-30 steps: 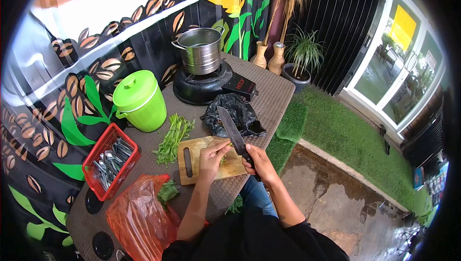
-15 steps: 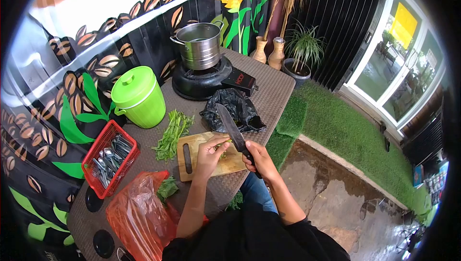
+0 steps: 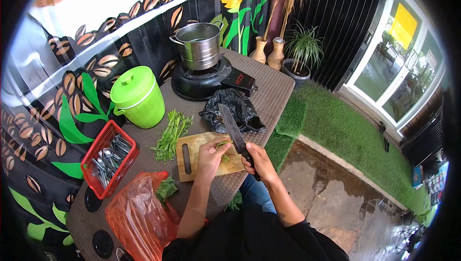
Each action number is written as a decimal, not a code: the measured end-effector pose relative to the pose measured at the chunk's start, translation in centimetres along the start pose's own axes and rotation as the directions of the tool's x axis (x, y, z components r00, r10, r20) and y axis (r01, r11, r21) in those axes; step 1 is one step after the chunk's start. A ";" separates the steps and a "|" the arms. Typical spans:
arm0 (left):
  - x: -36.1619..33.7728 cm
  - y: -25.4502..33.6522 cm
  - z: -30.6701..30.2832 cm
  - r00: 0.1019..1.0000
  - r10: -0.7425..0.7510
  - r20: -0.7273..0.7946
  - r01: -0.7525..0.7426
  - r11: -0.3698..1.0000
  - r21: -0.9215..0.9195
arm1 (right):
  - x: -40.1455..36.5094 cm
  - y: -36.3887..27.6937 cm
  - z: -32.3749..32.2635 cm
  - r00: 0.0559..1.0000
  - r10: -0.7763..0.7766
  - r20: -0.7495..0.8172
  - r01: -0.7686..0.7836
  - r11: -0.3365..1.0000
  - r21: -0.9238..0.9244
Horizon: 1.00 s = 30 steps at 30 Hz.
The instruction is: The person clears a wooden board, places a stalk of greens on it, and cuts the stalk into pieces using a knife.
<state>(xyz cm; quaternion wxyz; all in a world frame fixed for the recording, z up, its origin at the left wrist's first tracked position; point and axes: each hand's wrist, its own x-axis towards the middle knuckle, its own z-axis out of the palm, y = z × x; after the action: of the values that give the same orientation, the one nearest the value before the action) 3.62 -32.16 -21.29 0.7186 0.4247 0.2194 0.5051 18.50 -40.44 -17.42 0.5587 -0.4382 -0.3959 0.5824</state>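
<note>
My right hand (image 3: 260,161) is wrapped round the black handle of a large kitchen knife (image 3: 232,125), its dark blade tilted up and away to the left. A short green vegetable stem (image 3: 224,143) is pinched in my left hand (image 3: 210,159), close beside the blade. Both hands are above a wooden cutting board (image 3: 234,166), where small green pieces (image 3: 224,157) lie. Left of the board's far edge rests a bunch of leafy greens (image 3: 172,136). A crumpled black plastic bag (image 3: 214,112) sits just beyond the board, behind the knife tip.
A steel pot (image 3: 197,52) stands on a black portable stove (image 3: 204,84) at the back. To the left are a lidded green bucket (image 3: 138,101) and a red basket (image 3: 111,129) of cutlery. A red plastic bag (image 3: 137,213) with greens (image 3: 166,189) lies near my left forearm.
The knife has shifted slightly, with its handle lower and its blade a little more upright. Both hands still hold the same things, and a green piece shows more clearly on the board.
</note>
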 end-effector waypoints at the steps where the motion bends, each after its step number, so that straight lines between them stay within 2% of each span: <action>1: 0.0 -0.1 -0.1 1.000 -0.018 0.011 0.018 0.999 -0.039 | 0.0 0.0 0.1 1.000 -0.007 -0.009 0.007 1.000 -0.008; 5: -0.1 0.1 0.0 0.996 -0.085 0.028 0.088 0.985 -0.145 | 0.0 0.1 0.2 1.000 -0.015 0.000 0.015 1.000 0.010; 9: 0.0 -0.4 -0.4 0.995 -0.091 0.045 0.097 0.982 -0.161 | -0.2 -0.1 0.4 1.000 -0.010 0.000 0.010 1.000 -0.006; 14: -0.2 -0.1 -0.3 0.987 -0.114 0.118 0.142 0.953 -0.267 | -0.6 -0.3 0.4 1.000 -0.021 -0.001 0.021 0.999 0.029; 19: -0.3 0.1 0.0 0.990 -0.098 0.103 0.122 0.956 -0.267 | -0.9 -0.6 0.5 0.998 -0.068 0.010 0.068 0.996 -0.052; 30: -0.3 0.2 -0.1 0.986 -0.123 0.116 0.151 0.952 -0.267 | -0.6 -0.2 0.5 0.995 -0.096 0.011 0.097 0.990 -0.099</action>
<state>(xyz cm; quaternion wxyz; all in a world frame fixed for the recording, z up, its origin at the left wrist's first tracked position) 3.28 -32.40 -21.19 0.8139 0.3288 0.1405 0.4580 18.07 -40.99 -17.01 0.5625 -0.4440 -0.4469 0.5356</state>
